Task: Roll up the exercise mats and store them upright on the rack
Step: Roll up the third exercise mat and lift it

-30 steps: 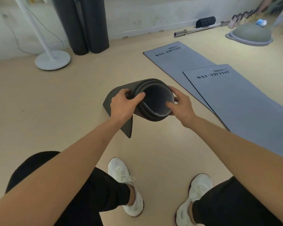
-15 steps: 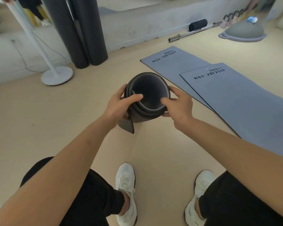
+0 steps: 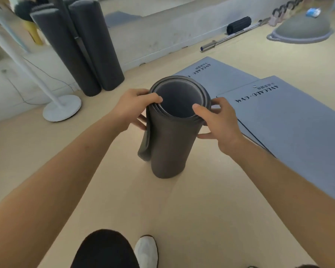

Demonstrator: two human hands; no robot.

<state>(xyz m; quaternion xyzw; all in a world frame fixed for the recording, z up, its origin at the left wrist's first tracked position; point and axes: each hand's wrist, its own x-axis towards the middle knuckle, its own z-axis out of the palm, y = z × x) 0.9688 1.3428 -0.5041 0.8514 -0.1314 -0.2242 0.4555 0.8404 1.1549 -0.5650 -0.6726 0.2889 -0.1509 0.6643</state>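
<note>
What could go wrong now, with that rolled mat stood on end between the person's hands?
The rolled dark mat is loose: its outer flap hangs away on one side, so it may well unwind if the left hand or right hand lets go. Held only at the top rim, it could also tip toward the flat blue mats beside it.

Dark rolled mat [image 3: 168, 144] upright, loosely coiled, on floor.

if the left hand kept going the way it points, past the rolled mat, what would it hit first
The left hand grips the rolled mat's rim and points up-right across its opening. Going straight on, it would probably first meet the flat mats on the floor, though depth is hard to judge in this wide view.
</note>
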